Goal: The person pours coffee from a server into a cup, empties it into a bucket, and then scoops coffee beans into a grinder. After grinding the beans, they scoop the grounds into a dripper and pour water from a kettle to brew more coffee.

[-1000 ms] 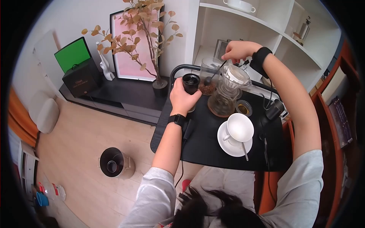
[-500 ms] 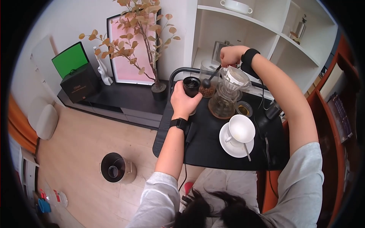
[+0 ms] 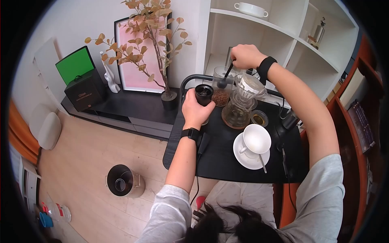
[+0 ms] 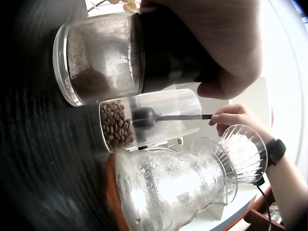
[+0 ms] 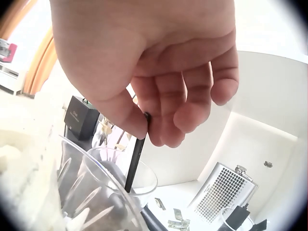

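Where shelves [image 3: 261, 35] rise, a black table [image 3: 219, 160] bears beans [image 3: 221, 97].

Left grip [image 3: 195, 110] curled — right grip [image 3: 248, 56] higher, pinching.

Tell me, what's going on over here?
A person's left hand grips what looks like a coffee grinder, with brown powder in its glass bottom. The right hand pinches a black spoon by its handle. The spoon's scoop is inside a clear jar, close to the brown beans. A glass pot stands beside the jar.
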